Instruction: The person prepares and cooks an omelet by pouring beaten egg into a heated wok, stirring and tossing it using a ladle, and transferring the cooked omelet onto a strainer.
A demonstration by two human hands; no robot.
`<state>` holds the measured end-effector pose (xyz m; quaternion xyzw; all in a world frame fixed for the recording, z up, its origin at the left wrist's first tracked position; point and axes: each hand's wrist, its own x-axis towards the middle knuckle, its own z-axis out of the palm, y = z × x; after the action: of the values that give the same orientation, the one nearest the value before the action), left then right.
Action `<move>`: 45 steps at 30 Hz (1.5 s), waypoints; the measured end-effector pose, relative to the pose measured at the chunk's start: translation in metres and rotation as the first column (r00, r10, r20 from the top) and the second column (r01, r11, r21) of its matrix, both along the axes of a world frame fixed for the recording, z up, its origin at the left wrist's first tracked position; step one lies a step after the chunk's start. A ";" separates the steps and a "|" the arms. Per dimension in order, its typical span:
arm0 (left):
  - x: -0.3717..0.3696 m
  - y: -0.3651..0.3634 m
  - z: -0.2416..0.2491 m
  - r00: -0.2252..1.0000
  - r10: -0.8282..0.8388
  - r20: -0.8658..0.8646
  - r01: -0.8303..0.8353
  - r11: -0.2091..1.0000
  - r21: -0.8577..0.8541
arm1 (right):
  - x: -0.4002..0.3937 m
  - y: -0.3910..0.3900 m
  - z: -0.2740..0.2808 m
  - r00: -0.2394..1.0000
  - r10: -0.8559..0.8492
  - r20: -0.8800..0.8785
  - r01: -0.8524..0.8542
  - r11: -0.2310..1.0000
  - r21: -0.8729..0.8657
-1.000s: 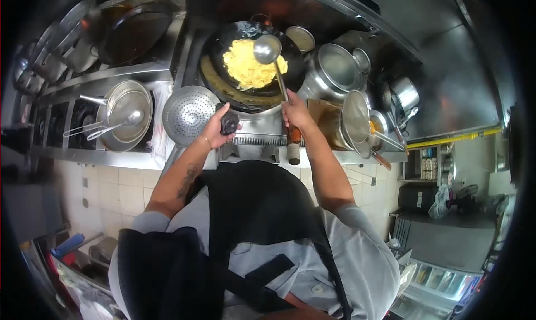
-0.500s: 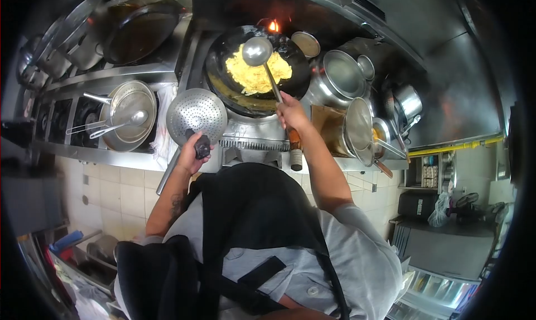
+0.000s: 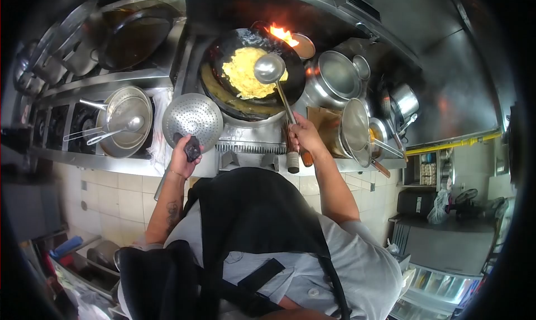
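Note:
My right hand [image 3: 306, 136] is closed around the handle of a steel ladle [image 3: 269, 69]. The ladle's bowl is over the right side of a yellow egg mass [image 3: 245, 77] that lies in a large black wok [image 3: 209, 91] on the burner. In my left hand [image 3: 181, 158] is a dark, crumpled bundle that looks like a cloth [image 3: 192, 149], gripped by the fingers. That hand is in front of the lower edge of a perforated strainer [image 3: 192, 116], whose handle runs down behind my wrist.
Orange flames [image 3: 283, 35] rise at the wok's far right edge. Steel pots [image 3: 338, 74] and a mesh sieve [image 3: 355, 122] stand to the right. Nested pans with a spoon [image 3: 125, 119] sit on the left stove. A yellow pipe [image 3: 452, 144] runs along the right edge.
The ladle and my right hand have moved right and toward me, off the middle of the egg. The flame behind the wok has grown. My left hand has shifted slightly left with the cloth.

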<state>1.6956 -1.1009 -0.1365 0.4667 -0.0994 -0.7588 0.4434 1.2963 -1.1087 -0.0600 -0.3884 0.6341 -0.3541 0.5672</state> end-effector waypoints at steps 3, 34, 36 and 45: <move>-0.005 -0.001 0.003 0.996 0.085 -0.014 -0.084 0.996 0.025 | 0.009 0.005 0.008 0.987 0.064 -0.147 -0.060 0.998 0.029; -0.015 0.002 0.019 0.992 -0.121 0.027 0.121 0.993 0.002 | 0.039 -0.054 -0.020 0.986 0.071 -0.149 -0.092 0.987 -0.136; -0.008 0.000 0.008 0.992 -0.124 0.014 0.124 0.992 -0.018 | 0.028 -0.040 -0.024 0.956 0.027 -0.293 -0.082 0.981 -0.175; -0.014 0.003 0.014 0.997 -0.072 0.033 0.072 0.997 0.008 | -0.005 -0.013 -0.004 0.752 0.002 -0.659 -0.115 0.985 -0.129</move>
<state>1.6820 -1.0983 -0.1227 0.4766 -0.1209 -0.7668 0.4126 1.2917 -1.1216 -0.0641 -0.5521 0.7494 -0.2274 0.2862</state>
